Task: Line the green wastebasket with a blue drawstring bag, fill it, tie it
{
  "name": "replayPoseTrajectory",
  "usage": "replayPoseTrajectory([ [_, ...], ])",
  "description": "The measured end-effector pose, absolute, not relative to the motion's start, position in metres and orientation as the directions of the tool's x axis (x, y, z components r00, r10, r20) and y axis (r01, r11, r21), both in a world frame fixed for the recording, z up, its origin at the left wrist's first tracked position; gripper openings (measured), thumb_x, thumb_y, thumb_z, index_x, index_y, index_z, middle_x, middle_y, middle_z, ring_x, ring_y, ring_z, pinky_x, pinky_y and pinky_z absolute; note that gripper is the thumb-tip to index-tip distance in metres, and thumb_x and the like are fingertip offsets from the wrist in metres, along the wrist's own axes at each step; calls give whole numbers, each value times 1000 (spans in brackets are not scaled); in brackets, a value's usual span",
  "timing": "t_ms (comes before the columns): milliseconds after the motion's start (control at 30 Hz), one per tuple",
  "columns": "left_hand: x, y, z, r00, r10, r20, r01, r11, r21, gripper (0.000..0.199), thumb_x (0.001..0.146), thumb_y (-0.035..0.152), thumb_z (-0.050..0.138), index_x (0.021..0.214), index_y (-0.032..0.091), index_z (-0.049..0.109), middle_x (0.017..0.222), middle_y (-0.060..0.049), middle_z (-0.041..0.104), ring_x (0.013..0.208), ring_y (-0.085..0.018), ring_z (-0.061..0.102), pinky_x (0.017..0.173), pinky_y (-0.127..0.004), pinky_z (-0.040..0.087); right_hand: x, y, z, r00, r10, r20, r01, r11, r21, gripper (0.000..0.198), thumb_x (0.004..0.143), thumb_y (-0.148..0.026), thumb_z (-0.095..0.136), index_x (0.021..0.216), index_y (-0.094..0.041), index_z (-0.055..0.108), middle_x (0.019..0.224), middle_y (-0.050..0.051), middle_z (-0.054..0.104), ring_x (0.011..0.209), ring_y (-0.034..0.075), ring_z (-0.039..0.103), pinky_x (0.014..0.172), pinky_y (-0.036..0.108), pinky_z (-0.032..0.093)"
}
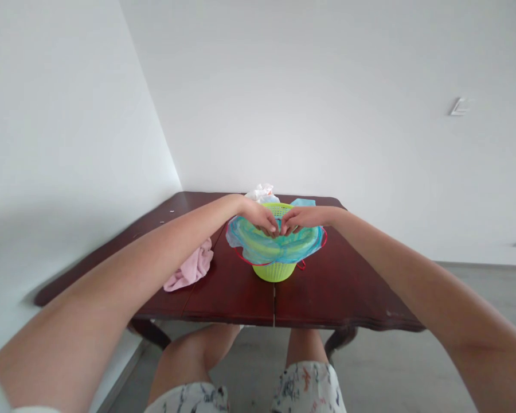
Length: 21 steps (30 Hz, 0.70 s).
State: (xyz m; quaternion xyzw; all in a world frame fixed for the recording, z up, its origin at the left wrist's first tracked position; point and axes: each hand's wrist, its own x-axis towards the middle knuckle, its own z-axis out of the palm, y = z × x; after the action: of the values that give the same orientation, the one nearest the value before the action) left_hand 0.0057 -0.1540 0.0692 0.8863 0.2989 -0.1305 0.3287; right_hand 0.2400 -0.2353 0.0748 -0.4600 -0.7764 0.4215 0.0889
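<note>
Our left hand [260, 215] and right hand [300, 217] meet in the head view above the mouth of a lime-green, perforated plastic basket [275, 272], fingers curled downward and tips nearly touching; we cannot tell whether they pinch any film or are merely bent over it. Translucent blue plastic bag [258, 245] lines the basket, which stands upright near the middle of the dark red-brown wooden table [232, 301], and the bag's upper part spreads outside the rim, with a red drawstring [301, 265] hanging loose at the right. We judge that tugging unevenly could slide the thin film off the rim or tear it, and that pulling sideways could tip so light a basket. Crumpled pink cloth [191, 267] lies to the left, well apart, and white crinkled plastic [262, 192] sits behind.
</note>
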Motion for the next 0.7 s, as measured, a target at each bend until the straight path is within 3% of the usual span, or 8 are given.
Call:
replayPoseTrajectory([
  [67, -9, -148, 80, 810, 511, -287, 583, -649, 489, 45, 100, 45, 70, 138, 28, 86, 152, -4, 83, 143, -26, 75, 121, -32, 56, 255, -236, 76, -496, 864, -88, 669, 316, -673, 21, 101, -21, 69, 107, -20, 89, 123, 7, 89, 125, 27, 80, 121, 42, 59],
  [167, -26, -141, 80, 787, 612, -81, 596, -720, 355, 53, 105, 41, 65, 155, 27, 77, 168, -6, 73, 153, -27, 69, 130, -33, 48, 269, -239, 61, -363, 926, 104, 775, 362, -518, 24, 104, -22, 66, 117, -22, 86, 136, 10, 86, 137, 32, 75, 132, 49, 51],
  [267, -33, -139, 65, 734, 679, 13, 648, -706, 286, 59, 101, 39, 73, 158, 25, 74, 173, -10, 68, 157, -30, 65, 134, -35, 45, 270, -241, 40, -278, 951, 131, 813, 306, -495, 35, 103, -24, 70, 136, -21, 79, 154, 15, 78, 150, 35, 69, 137, 51, 45],
  [400, -31, -137, 43, 658, 746, 107, 685, -651, 326, 60, 103, 38, 71, 160, 21, 69, 175, -13, 65, 161, -31, 61, 138, -38, 41, 261, -236, 21, -154, 974, 165, 816, 220, -535, 47, 104, -28, 72, 150, -19, 69, 170, 18, 66, 162, 32, 60, 140, 45, 40],
  [567, -16, -123, 30, 499, 853, 156, 740, -512, 437, 51, 108, 39, 61, 151, 15, 71, 160, -17, 76, 147, -32, 71, 130, -41, 51, 252, -219, 5, 126, 982, 143, 773, -7, -635, 45, 110, -33, 57, 152, -18, 60, 156, 22, 73, 138, 35, 75, 119, 47, 59],
  [700, -10, -121, 28, 457, 876, 156, 714, -466, 523, 59, 114, 60, 49, 139, 16, 78, 139, -14, 86, 130, -33, 78, 117, -41, 60, 250, -211, -3, 176, 981, 85, 700, -64, -711, 42, 112, -35, 41, 140, -13, 64, 131, 24, 82, 110, 31, 84, 93, 40, 68],
])
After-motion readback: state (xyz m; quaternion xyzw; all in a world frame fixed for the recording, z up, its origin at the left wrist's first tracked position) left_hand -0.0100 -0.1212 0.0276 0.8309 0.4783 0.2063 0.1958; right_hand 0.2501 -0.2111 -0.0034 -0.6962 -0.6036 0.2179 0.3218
